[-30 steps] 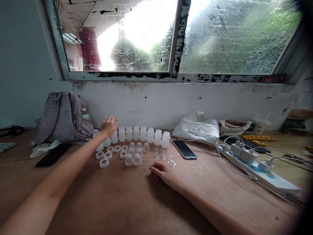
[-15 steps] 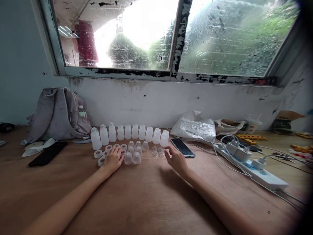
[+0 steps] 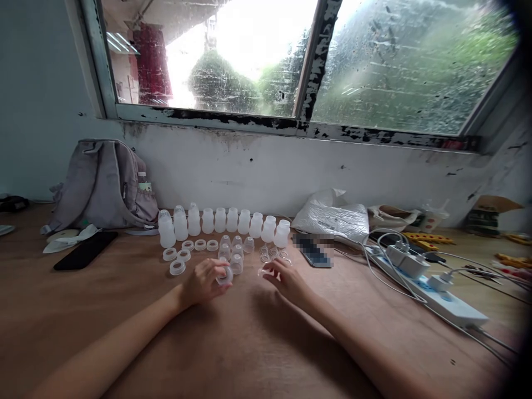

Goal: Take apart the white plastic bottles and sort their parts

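Observation:
My left hand [image 3: 205, 281] is closed on a translucent white bottle collar [image 3: 224, 275], its round opening turned partly toward me. My right hand [image 3: 286, 280] pinches a small clear ring-like piece [image 3: 261, 272], too small to make out fully. Between and beyond the hands stand several clear domed caps [image 3: 236, 264], partly covered by my left hand. Loose white collars [image 3: 177, 267] lie to the left. Several thin clear rings [image 3: 264, 257] rest beyond my right fingers. Behind these is a row of frosted baby bottles [image 3: 220, 220]; the leftmost ones [image 3: 167, 230] wear clear domed tops.
A black phone [image 3: 85, 252] and grey backpack [image 3: 102, 185] are on the left. Toward the right are another phone [image 3: 313, 255], a silver plastic bag [image 3: 332, 216] and a white power strip [image 3: 440, 296] with chargers and loose cables. A window [image 3: 249, 61] is above the table.
My left hand has lifted a collar and brought it right, before the caps. My right hand has moved left and nearer, away from the thin rings, with a small clear piece in its fingertips.

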Demonstrator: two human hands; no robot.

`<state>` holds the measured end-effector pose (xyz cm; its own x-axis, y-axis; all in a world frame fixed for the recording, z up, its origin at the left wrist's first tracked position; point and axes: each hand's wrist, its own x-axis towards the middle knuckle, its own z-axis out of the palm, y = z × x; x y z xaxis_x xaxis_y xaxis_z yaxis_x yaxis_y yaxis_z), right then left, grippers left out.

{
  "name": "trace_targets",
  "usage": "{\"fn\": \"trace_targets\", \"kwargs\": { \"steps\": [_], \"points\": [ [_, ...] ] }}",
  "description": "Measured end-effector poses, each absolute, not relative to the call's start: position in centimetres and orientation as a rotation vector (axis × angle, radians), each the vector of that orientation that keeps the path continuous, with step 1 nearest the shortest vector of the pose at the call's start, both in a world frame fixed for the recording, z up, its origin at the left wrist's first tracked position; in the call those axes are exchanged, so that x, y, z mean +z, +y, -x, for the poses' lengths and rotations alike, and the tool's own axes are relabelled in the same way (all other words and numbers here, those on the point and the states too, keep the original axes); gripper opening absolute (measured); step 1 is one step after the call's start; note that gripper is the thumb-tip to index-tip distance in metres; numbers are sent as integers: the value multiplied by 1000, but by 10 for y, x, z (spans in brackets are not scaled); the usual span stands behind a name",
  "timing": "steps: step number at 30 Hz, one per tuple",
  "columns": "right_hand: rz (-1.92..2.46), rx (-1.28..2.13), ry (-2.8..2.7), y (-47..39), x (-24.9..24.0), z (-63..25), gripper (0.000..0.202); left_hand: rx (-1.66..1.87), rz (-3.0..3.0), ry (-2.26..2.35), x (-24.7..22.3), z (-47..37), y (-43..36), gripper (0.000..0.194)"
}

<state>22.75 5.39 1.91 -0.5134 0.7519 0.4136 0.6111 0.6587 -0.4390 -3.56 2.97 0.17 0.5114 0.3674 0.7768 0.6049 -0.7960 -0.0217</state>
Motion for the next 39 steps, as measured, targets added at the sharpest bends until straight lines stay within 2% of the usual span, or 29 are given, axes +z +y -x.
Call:
{"fn": "trace_targets", "kwargs": {
  "steps": [3, 6, 11, 15, 22, 32, 35, 39],
  "points": [
    [895, 404, -2363, 30, 12, -208, 20, -1080, 2586, -494, 1, 20, 16, 23],
    [821, 523, -2348, 18, 4, -198, 29, -1009, 2634, -377, 1, 6, 6, 24],
    [784, 710, -2260, 18, 8, -197, 35, -1060, 2662, -580, 0, 3, 5, 28],
    [831, 653, -2163, 18, 13, -199, 29, -1069, 2686, -688, 0, 5, 9, 30],
    [883, 629, -2125, 22, 6, -198, 26, -864, 2945, -795, 6, -2, 9, 31],
    [875, 591, -2117, 23, 4, -199, 21, -912, 3122, -874, 10, -2, 7, 49],
    [876, 569, -2124, 23, 2, -199, 21, -1046, 3070, -1049, 9, -5, 5, 43],
    [858, 543, -2126, 22, 3, -199, 17, -1255, 2970, -1397, 5, -11, 2, 20]
  ]
}}
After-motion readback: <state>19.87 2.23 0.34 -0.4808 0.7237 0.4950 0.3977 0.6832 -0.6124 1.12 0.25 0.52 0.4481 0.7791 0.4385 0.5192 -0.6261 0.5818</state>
